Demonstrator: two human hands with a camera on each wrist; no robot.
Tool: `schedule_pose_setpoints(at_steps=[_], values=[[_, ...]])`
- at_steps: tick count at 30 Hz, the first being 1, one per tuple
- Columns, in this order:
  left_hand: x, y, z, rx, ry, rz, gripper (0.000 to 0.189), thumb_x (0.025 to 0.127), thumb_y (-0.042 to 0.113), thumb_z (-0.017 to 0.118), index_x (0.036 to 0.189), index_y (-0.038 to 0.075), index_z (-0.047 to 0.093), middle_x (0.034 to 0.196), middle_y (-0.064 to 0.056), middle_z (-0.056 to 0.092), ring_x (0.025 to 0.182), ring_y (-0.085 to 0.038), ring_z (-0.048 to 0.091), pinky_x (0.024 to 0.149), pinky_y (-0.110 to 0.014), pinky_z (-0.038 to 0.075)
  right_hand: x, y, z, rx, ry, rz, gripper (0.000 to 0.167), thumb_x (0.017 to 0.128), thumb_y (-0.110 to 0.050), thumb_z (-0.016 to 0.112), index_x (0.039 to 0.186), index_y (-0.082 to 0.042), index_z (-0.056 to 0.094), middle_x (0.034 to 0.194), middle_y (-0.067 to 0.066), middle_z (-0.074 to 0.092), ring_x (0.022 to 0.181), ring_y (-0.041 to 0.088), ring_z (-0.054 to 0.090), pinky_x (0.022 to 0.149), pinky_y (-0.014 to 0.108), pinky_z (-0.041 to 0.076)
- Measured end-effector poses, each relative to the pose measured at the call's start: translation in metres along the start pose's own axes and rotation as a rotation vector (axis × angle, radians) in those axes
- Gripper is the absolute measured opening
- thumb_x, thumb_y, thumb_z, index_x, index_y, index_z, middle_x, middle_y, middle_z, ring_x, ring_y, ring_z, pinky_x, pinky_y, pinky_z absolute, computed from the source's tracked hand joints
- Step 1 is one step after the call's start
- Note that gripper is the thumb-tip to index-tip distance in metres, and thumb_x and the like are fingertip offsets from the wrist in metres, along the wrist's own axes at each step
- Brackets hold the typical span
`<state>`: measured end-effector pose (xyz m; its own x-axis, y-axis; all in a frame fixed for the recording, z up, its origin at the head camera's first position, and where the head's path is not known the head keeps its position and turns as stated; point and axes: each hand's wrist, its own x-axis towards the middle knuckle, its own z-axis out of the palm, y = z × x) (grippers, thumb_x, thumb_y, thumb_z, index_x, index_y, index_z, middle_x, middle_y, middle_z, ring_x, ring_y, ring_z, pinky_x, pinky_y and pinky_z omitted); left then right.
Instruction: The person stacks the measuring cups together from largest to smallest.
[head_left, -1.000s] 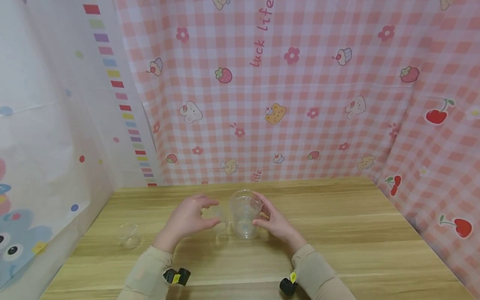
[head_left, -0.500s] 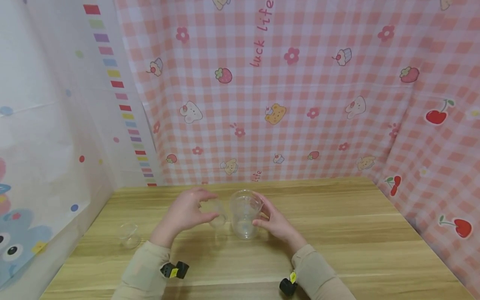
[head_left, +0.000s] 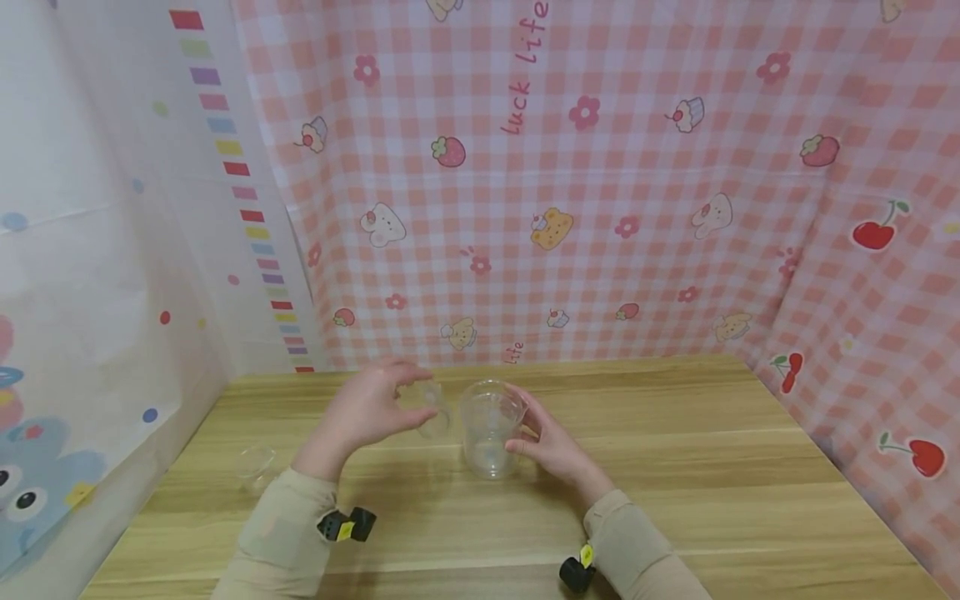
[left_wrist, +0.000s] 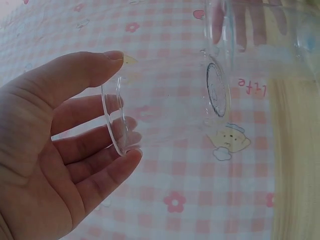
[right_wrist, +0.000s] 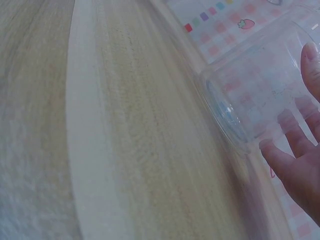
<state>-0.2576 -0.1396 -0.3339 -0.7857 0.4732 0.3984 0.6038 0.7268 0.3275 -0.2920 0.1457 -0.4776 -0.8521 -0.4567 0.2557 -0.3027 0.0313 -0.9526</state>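
In the head view, my left hand (head_left: 375,408) pinches a small clear plastic cup (head_left: 433,412) near its rim, thumb on one side and fingertips on the other. The left wrist view shows this small cup raised off the table, its round base (left_wrist: 217,90) towards the wood. My right hand (head_left: 551,437) curls round the side of a larger clear cup (head_left: 487,429) standing upright on the table. A gap separates the two cups in the head view. Whether anything sits inside the larger cup is hard to tell through the clear plastic.
Another small clear cup (head_left: 257,467) stands on the wooden table (head_left: 720,483) at the left, close to the left forearm. A pink checked curtain (head_left: 630,275) hangs behind the table's far edge. A white printed cloth (head_left: 97,275) borders the left side.
My left hand has risen and drawn slightly left and away from me with the small cup, away from the larger cup. The right hand and the larger cup have stayed in place.
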Motion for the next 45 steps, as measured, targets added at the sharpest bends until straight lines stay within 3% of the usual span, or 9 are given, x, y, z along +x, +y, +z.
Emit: schedule_pose_setpoints(at_steps=[10,26,34,45], values=[[0.007,0.004,-0.006,0.027,0.047,0.063,0.046,0.076,0.030,0.086,0.114,0.007,0.073,0.111,-0.009,0.070,0.094,-0.025,0.067,0.079,-0.041,0.057,0.000,0.000,0.000,-0.007,-0.003,-0.002,0.084,0.088,0.001,0.070,0.156,-0.008,0.022,0.157,0.024,0.027,0.143,0.041,0.026,0.113,0.053,0.029],[0.018,0.017,-0.010,0.031,0.028,0.039,0.048,0.079,0.033,0.084,0.118,0.008,0.072,0.119,-0.012,0.068,0.108,-0.029,0.064,0.090,-0.046,0.054,0.000,0.002,-0.001,0.003,-0.004,-0.007,0.085,0.087,-0.001,0.070,0.157,-0.008,0.022,0.157,0.024,0.026,0.144,0.041,0.026,0.113,0.053,0.029],[0.022,0.019,-0.007,0.010,0.062,0.052,0.049,0.080,0.032,0.084,0.121,0.009,0.071,0.122,-0.012,0.067,0.099,-0.027,0.067,0.081,-0.041,0.057,0.000,0.001,0.000,0.007,0.003,-0.017,0.084,0.087,0.003,0.070,0.156,-0.007,0.023,0.156,0.024,0.029,0.143,0.040,0.028,0.112,0.053,0.031],[0.030,0.024,-0.005,-0.007,0.065,0.072,0.049,0.079,0.029,0.085,0.121,0.010,0.071,0.119,-0.012,0.067,0.098,-0.027,0.066,0.082,-0.042,0.057,0.000,0.002,0.000,0.008,0.006,-0.014,0.083,0.088,0.004,0.069,0.156,-0.006,0.022,0.156,0.024,0.029,0.143,0.041,0.028,0.111,0.054,0.031]])
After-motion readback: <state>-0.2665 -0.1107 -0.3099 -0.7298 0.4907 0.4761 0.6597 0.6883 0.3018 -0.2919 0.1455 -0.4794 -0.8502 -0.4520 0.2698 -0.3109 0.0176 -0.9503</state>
